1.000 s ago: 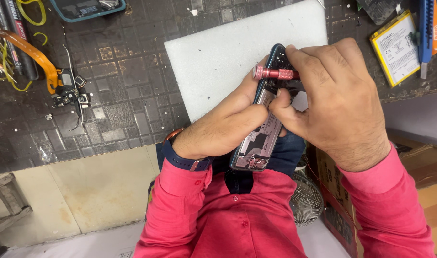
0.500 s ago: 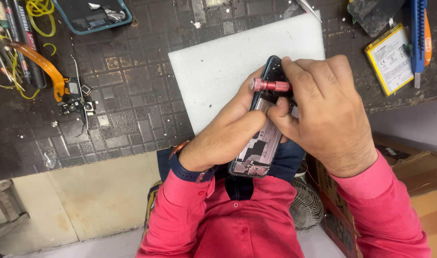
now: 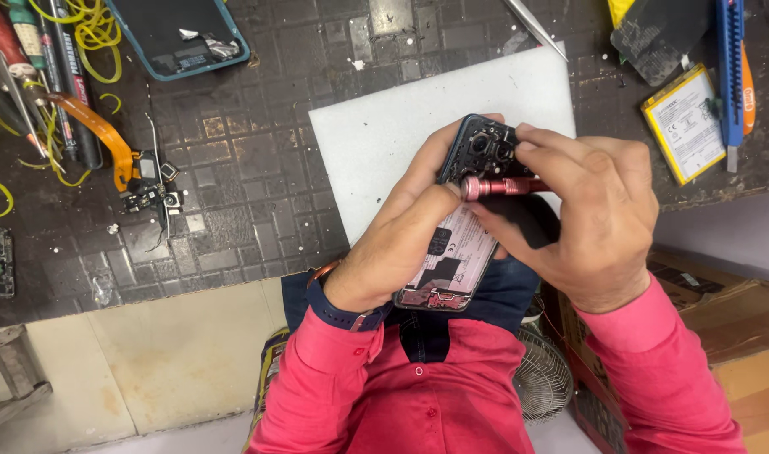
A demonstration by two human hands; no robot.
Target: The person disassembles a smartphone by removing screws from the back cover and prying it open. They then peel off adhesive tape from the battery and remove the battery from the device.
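My left hand (image 3: 393, 252) cradles the opened dark smartphone with its back cover off (image 3: 460, 227), held above my lap at the counter (image 3: 233, 168) edge to steady it. My right hand (image 3: 586, 210) pinches the small red metal screwdriver (image 3: 498, 187) against the camera end. Since half a second ago, the phone sits slightly higher over the white mat (image 3: 384, 134).

Both arms reaching forward in red sleeves, elbows bent, forearms converging toward the middle. Left hand (image 3: 401, 244) lying palm up with the wrist banded in dark blue, fingers curling round the opened phone (image 3: 456, 244), thumb stretching up along its edge. Right hand (image 3: 590, 219) arching over from the right, knuckles upward, fingertips (image 3: 527, 145) pinching the red screwdriver (image 3: 502, 187) in a tight grip, its wrist bending slightly downward.
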